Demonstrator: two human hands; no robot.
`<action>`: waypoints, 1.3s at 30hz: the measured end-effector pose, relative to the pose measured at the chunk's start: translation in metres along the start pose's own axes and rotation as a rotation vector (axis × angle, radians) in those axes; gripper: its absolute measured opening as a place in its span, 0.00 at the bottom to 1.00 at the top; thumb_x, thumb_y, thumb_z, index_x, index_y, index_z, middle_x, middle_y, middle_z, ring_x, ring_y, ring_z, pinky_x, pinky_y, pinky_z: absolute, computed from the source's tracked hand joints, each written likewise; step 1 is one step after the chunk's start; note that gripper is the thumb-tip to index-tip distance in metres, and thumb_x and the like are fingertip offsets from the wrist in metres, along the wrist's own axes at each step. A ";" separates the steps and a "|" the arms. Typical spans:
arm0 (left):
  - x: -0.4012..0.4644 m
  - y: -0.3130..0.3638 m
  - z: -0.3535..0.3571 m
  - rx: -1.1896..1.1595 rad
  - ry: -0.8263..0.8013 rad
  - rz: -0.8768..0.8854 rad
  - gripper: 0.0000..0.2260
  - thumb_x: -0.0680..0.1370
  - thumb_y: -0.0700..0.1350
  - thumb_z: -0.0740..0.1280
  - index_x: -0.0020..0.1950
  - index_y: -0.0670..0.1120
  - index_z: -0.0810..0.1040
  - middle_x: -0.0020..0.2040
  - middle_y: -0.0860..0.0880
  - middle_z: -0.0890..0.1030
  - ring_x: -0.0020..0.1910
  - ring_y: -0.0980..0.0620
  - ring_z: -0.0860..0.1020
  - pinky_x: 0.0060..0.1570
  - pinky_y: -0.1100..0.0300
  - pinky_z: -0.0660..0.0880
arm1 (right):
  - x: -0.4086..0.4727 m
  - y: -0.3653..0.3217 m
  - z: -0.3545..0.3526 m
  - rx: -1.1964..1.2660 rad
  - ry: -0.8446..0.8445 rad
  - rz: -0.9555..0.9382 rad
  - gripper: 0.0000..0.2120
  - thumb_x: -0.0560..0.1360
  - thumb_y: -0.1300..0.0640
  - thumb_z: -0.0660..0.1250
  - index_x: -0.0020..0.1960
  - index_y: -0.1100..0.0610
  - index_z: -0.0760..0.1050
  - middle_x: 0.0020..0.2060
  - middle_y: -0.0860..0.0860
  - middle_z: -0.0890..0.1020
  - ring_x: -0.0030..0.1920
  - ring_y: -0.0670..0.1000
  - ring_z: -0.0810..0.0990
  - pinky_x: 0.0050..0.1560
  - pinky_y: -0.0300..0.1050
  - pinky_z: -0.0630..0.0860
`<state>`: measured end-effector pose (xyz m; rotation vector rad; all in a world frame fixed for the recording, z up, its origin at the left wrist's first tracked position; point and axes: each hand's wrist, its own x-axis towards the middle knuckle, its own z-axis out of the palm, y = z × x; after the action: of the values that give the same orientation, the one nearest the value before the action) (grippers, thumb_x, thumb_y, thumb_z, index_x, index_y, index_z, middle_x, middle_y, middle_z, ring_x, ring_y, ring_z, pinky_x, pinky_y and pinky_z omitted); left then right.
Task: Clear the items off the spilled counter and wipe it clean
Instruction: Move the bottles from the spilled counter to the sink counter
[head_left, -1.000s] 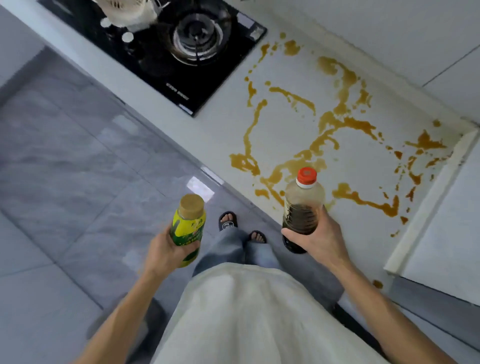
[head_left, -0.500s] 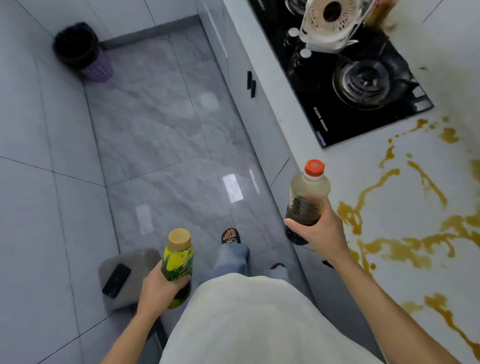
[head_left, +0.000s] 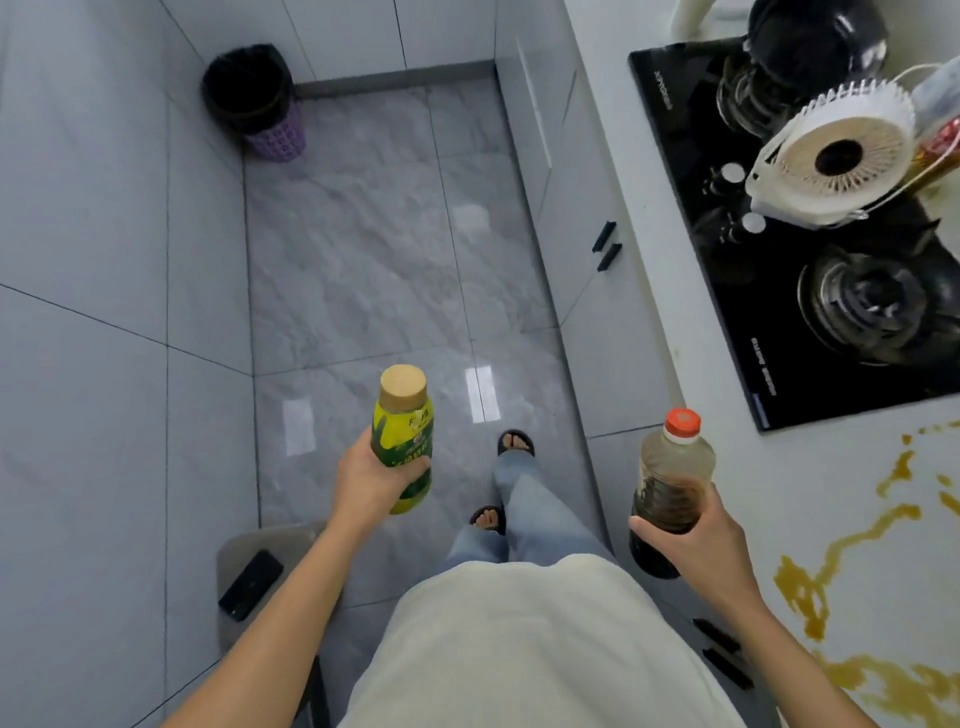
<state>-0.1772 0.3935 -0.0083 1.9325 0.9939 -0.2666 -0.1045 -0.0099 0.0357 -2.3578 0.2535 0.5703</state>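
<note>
Two bottles carried, one per hand, both upright and held over the floor, off the counter. Left hand (head_left: 371, 480), fingers curled round the lower half of a yellow-labelled bottle (head_left: 402, 441) with a tan cap. Right hand (head_left: 693, 538), fingers and thumb wrapped round a clear bottle (head_left: 670, 488) with an orange cap, dark liquid filling its lower part, held just beside the counter edge (head_left: 727, 493). Below, sandalled feet on grey floor tiles, facing along the counter front. At lower left, a small grey stool (head_left: 306, 535) with a dark phone (head_left: 251, 584) lying on it. At lower right, brown spill (head_left: 841, 540) in streaks and puddles across the white counter, not yet wiped; no cloth in view. Farther along the counter, a black gas hob (head_left: 779, 338) with a white fan (head_left: 836, 156) resting on it. Farthest off, in the floor corner, a purple bin (head_left: 260, 104) with a black liner.

Probably mid-clearing: items lifted away, wiping not begun. Next, most likely, somewhere dry to set both bottles down, well apart from the spill, kept upright in case a cap is loose. Then both hands freed to fetch a cloth for the streaks.
</note>
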 end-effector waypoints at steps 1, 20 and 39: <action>0.013 0.010 -0.001 -0.005 0.004 0.002 0.20 0.67 0.53 0.83 0.48 0.65 0.75 0.43 0.65 0.80 0.43 0.67 0.78 0.38 0.65 0.73 | 0.010 -0.006 0.000 -0.006 -0.005 0.010 0.35 0.59 0.35 0.81 0.61 0.32 0.68 0.47 0.29 0.80 0.47 0.31 0.78 0.44 0.34 0.73; 0.155 0.032 -0.082 0.022 0.073 -0.268 0.21 0.67 0.50 0.84 0.49 0.65 0.76 0.45 0.58 0.83 0.48 0.47 0.83 0.46 0.50 0.78 | 0.300 -0.289 0.055 0.041 -0.149 -0.168 0.30 0.57 0.34 0.80 0.53 0.27 0.68 0.46 0.22 0.78 0.47 0.24 0.76 0.40 0.24 0.69; 0.452 0.207 -0.183 0.013 -0.020 -0.130 0.20 0.64 0.56 0.81 0.51 0.62 0.77 0.45 0.62 0.83 0.46 0.60 0.82 0.40 0.58 0.77 | 0.429 -0.414 0.103 0.034 -0.057 0.042 0.33 0.57 0.36 0.83 0.55 0.37 0.69 0.47 0.36 0.81 0.47 0.44 0.82 0.48 0.47 0.78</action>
<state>0.2318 0.7296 -0.0197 1.8759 1.1092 -0.3663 0.3770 0.3556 0.0083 -2.3041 0.2855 0.6475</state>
